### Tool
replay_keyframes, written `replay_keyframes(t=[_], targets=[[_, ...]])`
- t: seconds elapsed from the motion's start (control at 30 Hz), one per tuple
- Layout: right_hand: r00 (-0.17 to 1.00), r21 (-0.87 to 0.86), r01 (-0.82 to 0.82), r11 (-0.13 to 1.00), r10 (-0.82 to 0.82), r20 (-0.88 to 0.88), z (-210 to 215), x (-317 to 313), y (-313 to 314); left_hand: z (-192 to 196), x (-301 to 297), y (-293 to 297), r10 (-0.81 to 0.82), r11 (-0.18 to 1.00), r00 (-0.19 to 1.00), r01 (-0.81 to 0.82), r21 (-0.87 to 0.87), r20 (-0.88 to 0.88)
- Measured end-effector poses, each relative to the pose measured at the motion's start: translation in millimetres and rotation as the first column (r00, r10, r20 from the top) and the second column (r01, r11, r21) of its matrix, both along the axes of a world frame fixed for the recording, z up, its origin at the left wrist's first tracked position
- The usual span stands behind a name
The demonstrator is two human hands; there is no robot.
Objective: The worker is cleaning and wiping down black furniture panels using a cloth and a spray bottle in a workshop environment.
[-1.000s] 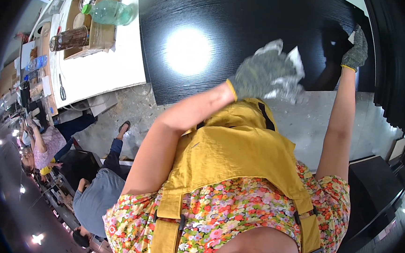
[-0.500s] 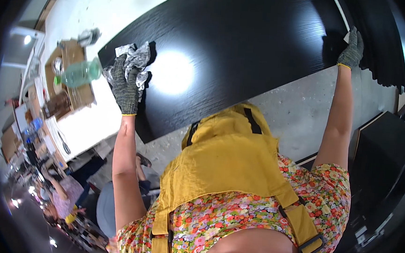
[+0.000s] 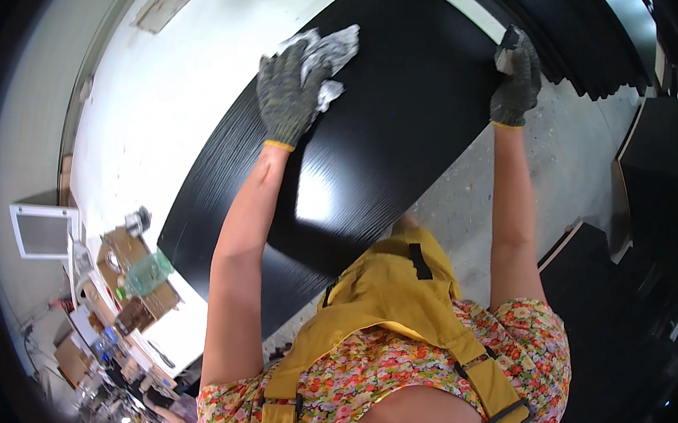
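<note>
In the head view, shifted since half a second ago: away from the left end of a long, flat black panel [image 3: 410, 91] and along its far edge with the left hand [image 3: 286, 94], gloved in dark grey-green marled knit with a yellow cuff, and bringing along a crumpled grey-and-white cloth [image 3: 336, 50]. Drawn nearer by this to the right hand [image 3: 517, 86], likewise gloved, and so set against a different stretch of surface. Turned in outlook as well, with more white tabletop [image 3: 150, 96] showing beyond the left hand.

Laid flat on the left, fingers outstretched over the cloth, with loose folds poking out past fingertips and thumb. Curled on the right, at the panel's other end; cannot tell whether closed on its edge or on a small pale patch [image 3: 505, 62] by the thumb.

Lying between and beneath both hands, as to the panel: rigid-looking, finely grained like wood, glossy enough to throw back a bright, squarish glare just below the left hand. Exposed past its near edge, below the right hand: smooth grey floor [image 3: 466, 189].

Just beyond the right hand: black, ridged material [image 3: 586, 48] with a scalloped edge. Well below the left hand: an open tan cardboard box [image 3: 164, 297] and a translucent green plastic bottle [image 3: 148, 275].
</note>
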State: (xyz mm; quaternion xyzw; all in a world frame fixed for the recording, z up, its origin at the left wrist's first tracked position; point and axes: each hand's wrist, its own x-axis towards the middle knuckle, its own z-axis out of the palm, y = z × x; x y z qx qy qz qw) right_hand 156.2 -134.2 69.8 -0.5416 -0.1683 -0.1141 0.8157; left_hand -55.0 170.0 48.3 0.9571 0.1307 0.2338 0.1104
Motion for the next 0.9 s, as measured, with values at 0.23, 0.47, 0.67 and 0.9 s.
replay_keyframes(t=[0.23,0.47,0.67,0.9], targets=[[0.988,0.218,0.007,0.976,0.027,-0.151,1.3,-31.6,15.9,10.8,168.7,-19.7,-0.108,0.993,0.993,0.11,-0.038,0.054],[0.992,0.159,-0.037,0.987,0.055,-0.112,3.4,-30.6,-5.5,6.3,216.8,-90.6,-0.557,0.825,0.83,0.552,0.122,0.007],[0.952,0.438,-0.306,0.845,0.261,0.162,41.2,-46.5,-95.1,45.4,169.8,-187.0,-0.875,0.451,0.453,0.891,-0.053,0.171],[0.978,-0.289,0.105,0.951,-0.045,0.206,24.2,2.0,-63.5,20.5,83.7,-191.3,-0.931,0.292,0.322,0.939,-0.179,0.171]])
